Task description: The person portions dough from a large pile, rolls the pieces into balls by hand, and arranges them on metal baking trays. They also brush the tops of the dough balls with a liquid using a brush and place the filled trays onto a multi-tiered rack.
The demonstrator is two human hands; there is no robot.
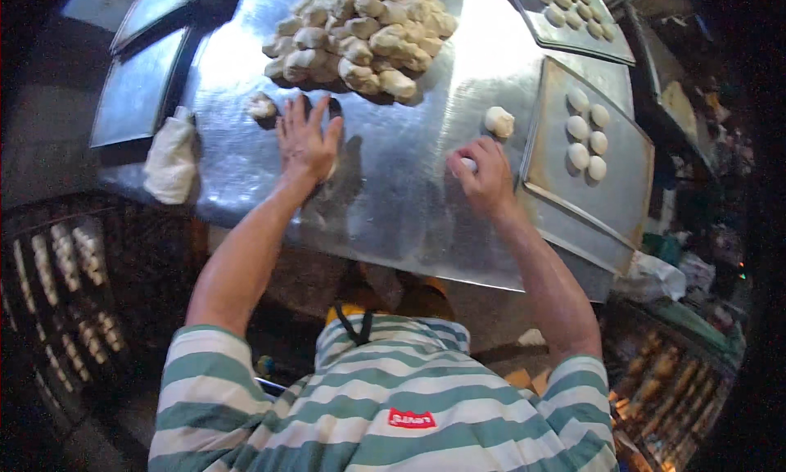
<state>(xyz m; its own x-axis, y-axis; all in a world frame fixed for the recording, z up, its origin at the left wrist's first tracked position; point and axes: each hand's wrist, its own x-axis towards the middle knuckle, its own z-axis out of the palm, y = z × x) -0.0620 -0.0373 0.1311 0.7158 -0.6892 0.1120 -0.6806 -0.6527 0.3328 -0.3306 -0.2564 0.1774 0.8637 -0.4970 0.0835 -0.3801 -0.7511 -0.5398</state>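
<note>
My left hand (309,140) lies on the metal table with its fingers spread. A sliver of pale dough (331,170) shows under the edge of its palm; the rest of that piece is hidden. Just beyond the fingertips, to the left, sits a rough dough lump (262,106). My right hand (485,177) is curled around a small white dough ball (468,165), which peeks out by the thumb. Another dough piece (499,121) rests right beyond the right knuckles. At the far middle of the table rises a big heap of dough pieces (352,38).
A tray (622,157) holding several smooth dough balls (578,128) is to the right. Farther back stands a second filled tray (602,45). Flat metal trays (139,87) and a crumpled white cloth (170,161) are at the left. Racks of dough (65,259) stand low on both sides.
</note>
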